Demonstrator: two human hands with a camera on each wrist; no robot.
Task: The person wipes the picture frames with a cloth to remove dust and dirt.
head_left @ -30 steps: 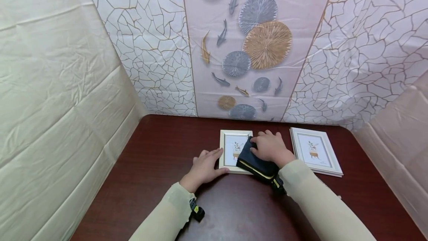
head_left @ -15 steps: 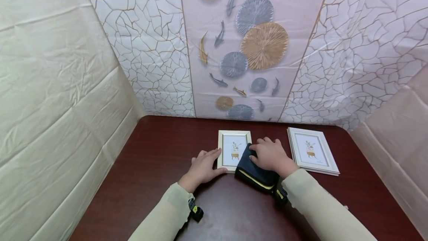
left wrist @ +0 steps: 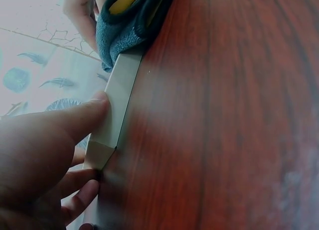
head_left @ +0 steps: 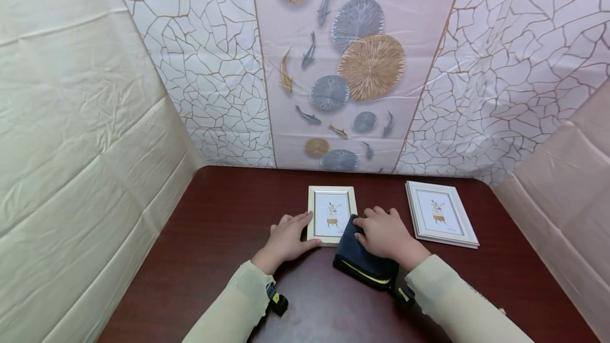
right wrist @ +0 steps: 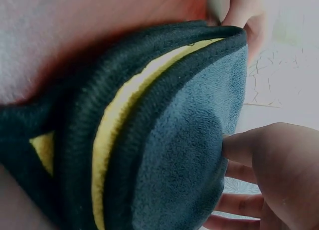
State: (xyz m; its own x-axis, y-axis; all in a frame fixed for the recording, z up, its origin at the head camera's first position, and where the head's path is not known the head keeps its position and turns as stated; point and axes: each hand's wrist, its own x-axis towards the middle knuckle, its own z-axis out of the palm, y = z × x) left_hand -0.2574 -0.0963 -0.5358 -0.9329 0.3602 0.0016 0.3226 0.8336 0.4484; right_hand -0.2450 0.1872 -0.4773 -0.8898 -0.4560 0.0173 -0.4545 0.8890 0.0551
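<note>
A white-edged picture frame (head_left: 332,215) with a plant drawing lies flat on the table. My left hand (head_left: 286,240) holds its near-left corner, thumb along the near edge and fingers at the left side; the left wrist view shows the thumb on the frame's pale edge (left wrist: 117,98). A folded blue-grey cloth (head_left: 355,252) with dark borders and yellow inside covers the frame's near-right corner. My right hand (head_left: 387,234) grips that cloth from above, its thumb on the fuzzy cloth (right wrist: 187,135) in the right wrist view. The fingertips beneath are partly hidden.
To the right lies a small stack of similar white frames (head_left: 440,215). The dark red-brown table (head_left: 229,210) has a patterned hanging (head_left: 329,142) along its back edge and pale cloth walls (head_left: 95,173) at both sides.
My right hand has drawn the cloth toward me, down the frame's right side, uncovering more of the picture. The left hand keeps its place on the frame. The head view has shifted slightly.
</note>
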